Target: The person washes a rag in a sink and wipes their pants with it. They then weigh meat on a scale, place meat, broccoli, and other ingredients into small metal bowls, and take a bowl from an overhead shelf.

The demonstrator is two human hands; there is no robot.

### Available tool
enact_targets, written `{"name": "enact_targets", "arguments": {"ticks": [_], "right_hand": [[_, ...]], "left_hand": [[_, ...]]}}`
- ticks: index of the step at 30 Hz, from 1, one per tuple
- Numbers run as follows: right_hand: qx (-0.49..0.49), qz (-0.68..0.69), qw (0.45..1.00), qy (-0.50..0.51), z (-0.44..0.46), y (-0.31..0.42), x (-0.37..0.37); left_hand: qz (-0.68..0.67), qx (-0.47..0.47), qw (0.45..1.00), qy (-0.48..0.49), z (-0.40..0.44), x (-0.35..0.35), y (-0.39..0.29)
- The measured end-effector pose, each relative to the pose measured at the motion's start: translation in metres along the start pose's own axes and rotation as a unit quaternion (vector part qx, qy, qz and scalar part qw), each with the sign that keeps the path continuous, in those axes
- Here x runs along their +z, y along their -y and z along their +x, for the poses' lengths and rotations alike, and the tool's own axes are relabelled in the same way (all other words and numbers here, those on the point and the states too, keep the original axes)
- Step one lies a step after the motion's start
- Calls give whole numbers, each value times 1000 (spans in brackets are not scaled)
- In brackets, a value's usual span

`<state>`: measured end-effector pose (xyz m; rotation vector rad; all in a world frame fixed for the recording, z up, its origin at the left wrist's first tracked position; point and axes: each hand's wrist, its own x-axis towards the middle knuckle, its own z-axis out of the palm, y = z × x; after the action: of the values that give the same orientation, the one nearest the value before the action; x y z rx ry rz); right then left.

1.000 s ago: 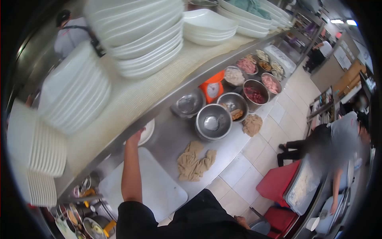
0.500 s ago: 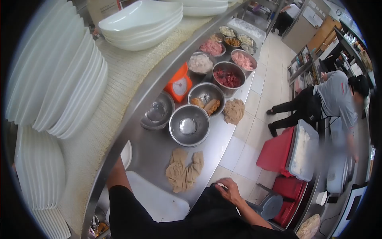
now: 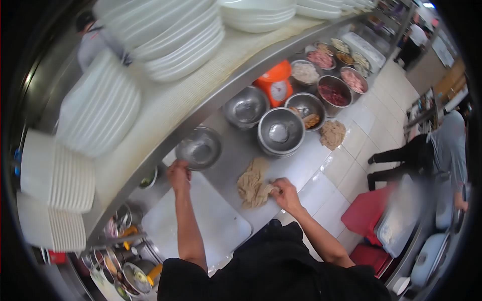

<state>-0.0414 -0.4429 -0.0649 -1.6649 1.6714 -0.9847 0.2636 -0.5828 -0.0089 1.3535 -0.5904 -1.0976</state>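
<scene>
My left hand grips the near rim of a metal bowl under the shelf edge, beside the white cutting board. To the right, my right hand pinches the edge of a crumpled tan cloth lying on the steel counter. Beyond the cloth stand a stacked metal bowl, another metal bowl and a bowl with brown food. An orange scale is behind them.
Stacked white dishes line the shelf. Bowls of meat stand at the counter's far end, near a second cloth. At the right, a co-worker stands by a red bin. Containers of ingredients are lower left.
My right hand has moved from near my body onto the tan cloth and taken hold of it. A metal bowl is now in my left hand, where a white bowl showed earlier. The view has shifted.
</scene>
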Motion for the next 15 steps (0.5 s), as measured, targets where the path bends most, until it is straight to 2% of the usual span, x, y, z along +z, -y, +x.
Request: {"name": "enact_targets", "arguments": {"ticks": [1, 2, 3, 5, 7, 9, 11, 12, 13, 14, 15], "right_hand": [[37, 75, 996, -24, -1, 11, -5], [-10, 107, 992, -59, -1, 17, -7], [-17, 108, 993, -50, 0, 27, -10], [-27, 318, 941, -114, 5, 55, -17], [-57, 334, 935, -105, 13, 81, -32], [-207, 194, 955, -90, 19, 111, -44], [-357, 74, 929, -61, 25, 123, -45], [-414, 39, 909, -9, 27, 118, -37], [-458, -10, 888, 34, 30, 105, -27], [-473, -42, 877, 70, 29, 89, -14], [-485, -94, 861, 119, 22, 89, -20]], "left_hand": [[-3, 3, 1000, -17, -19, -5, 3], [10, 1, 1000, -8, -36, -10, 6], [22, -2, 1000, 4, -52, -12, 8], [37, 12, 999, -7, -86, -12, 12], [55, 27, 998, -3, -111, -13, 18], [107, 9, 994, 29, -133, -12, 26], [156, -13, 985, 76, -159, -6, 24], [143, 29, 983, 110, -171, -3, 27], [127, 67, 977, 160, -180, 2, 31], [129, 31, 968, 213, -191, 5, 28], [142, 10, 966, 217, -203, 7, 23]]}}
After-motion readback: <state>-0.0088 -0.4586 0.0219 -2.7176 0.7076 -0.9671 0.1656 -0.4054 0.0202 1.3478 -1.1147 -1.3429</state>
